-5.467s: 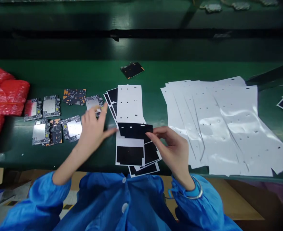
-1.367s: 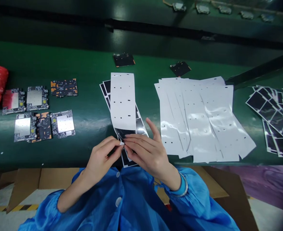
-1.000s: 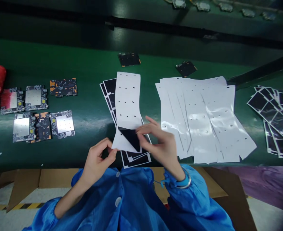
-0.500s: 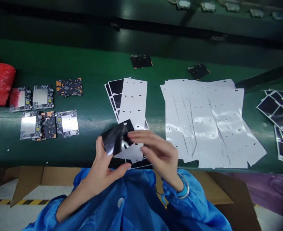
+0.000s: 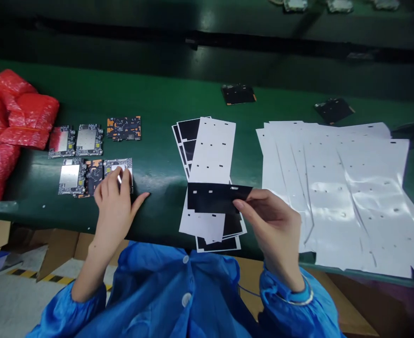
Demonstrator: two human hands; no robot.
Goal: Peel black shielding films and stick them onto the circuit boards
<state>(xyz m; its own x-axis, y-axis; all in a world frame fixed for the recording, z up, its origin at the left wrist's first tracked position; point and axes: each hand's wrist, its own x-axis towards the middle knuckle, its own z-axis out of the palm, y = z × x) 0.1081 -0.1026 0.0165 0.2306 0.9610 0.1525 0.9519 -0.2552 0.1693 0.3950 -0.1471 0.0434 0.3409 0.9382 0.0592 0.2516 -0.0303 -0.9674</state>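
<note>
My right hand [image 5: 273, 225] pinches the right end of a black film piece [image 5: 214, 199] with small cut-out holes. The film hangs just over a white backing sheet [image 5: 214, 150], which lies on sheets of black film with white borders [image 5: 189, 127]. Over on the left, my left hand [image 5: 117, 202] reaches onto a circuit board [image 5: 122, 165] with a silver shield plate. Its fingers cover much of that board while the thumb sticks out to the right. Beside it are a black and orange circuit board [image 5: 94, 176] and another silver-plated circuit board [image 5: 70, 176].
More circuit boards [image 5: 89, 140] lie behind the left hand, near red bubble wrap [image 5: 30, 117]. A wide pile of white backing sheets [image 5: 326, 188] covers the right side. Two dark boards [image 5: 239, 94] rest farther back on the green table [image 5: 157, 155]. Cardboard boxes [image 5: 62, 244] stand below the edge.
My left hand has let go of the black film and moved left onto a circuit board. The right hand now holds the film alone. The view has shifted left.
</note>
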